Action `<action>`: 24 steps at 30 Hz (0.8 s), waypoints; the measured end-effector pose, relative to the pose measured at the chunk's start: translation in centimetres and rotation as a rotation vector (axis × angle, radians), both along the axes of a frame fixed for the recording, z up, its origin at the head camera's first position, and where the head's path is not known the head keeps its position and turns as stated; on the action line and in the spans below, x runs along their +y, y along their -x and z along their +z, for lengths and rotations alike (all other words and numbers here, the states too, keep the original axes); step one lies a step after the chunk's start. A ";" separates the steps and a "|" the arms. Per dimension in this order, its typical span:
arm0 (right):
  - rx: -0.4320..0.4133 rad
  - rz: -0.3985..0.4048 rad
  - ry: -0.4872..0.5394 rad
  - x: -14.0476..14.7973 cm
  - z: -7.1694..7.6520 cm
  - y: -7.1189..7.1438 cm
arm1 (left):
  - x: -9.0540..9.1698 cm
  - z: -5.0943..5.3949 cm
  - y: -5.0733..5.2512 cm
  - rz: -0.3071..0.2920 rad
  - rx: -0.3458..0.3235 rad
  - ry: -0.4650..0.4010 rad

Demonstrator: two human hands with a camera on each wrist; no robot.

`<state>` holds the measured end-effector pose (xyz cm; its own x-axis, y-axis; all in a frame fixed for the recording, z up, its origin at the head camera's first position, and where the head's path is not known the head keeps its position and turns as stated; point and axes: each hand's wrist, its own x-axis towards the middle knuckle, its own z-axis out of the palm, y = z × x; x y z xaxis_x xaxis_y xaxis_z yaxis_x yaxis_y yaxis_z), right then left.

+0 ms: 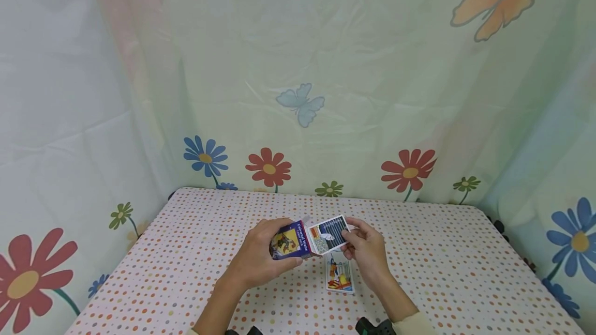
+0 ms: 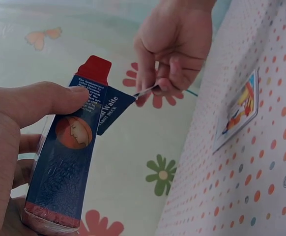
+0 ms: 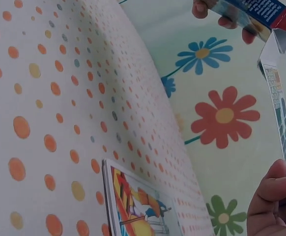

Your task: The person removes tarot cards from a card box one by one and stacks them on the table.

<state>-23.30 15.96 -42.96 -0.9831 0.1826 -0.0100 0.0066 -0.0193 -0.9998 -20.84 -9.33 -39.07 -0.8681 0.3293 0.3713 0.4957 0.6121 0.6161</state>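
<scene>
My left hand grips a dark blue tarot card box with a yellow picture on its front, thumb along one side. The box's end is open, and a red side flap sticks out in the left wrist view. Between thumb and fingers, my right hand pinches a picture card beside that open end. Whether the card's near edge is inside the box or against its flap, I cannot tell. Below the hands, a small stack of picture cards lies face up on the table, partly covered in the head view.
A pale cloth with coloured dots covers the table. Curtains printed with flowers and butterflies hang behind it and at both sides. Dark objects show near both wrists at the bottom edge of the head view.
</scene>
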 end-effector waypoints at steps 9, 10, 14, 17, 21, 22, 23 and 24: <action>-0.025 0.014 0.026 0.9 -1.0 0.4 | 0.0 0.0 -0.1 0.004 -0.006 0.004; -0.023 0.017 0.012 1.1 -1.0 0.5 | 0.0 0.0 0.0 0.005 -0.005 0.003; -0.011 0.030 -0.062 1.6 -1.1 0.9 | -0.1 0.0 0.0 0.004 -0.005 -0.006; -0.008 0.049 -0.141 1.8 -1.2 1.2 | -0.1 0.1 0.1 0.006 -0.008 -0.004; -0.008 0.094 -0.247 1.9 -1.2 1.5 | -0.2 0.1 0.0 0.010 -0.010 0.000; -0.013 0.103 -0.269 1.9 -1.2 1.6 | -0.2 0.1 0.0 0.008 -0.009 -0.002; -0.014 0.115 -0.289 1.9 -1.2 1.7 | -0.2 0.1 0.0 0.007 -0.009 -0.004; -0.015 0.128 -0.304 1.9 -1.2 1.7 | -0.2 0.1 0.0 0.008 -0.009 -0.004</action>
<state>-25.03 17.89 -44.19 -0.9985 0.0540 0.0114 0.0044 0.2823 -0.9593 -20.83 -9.53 -38.94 -0.8738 0.3212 0.3651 0.4857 0.6136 0.6226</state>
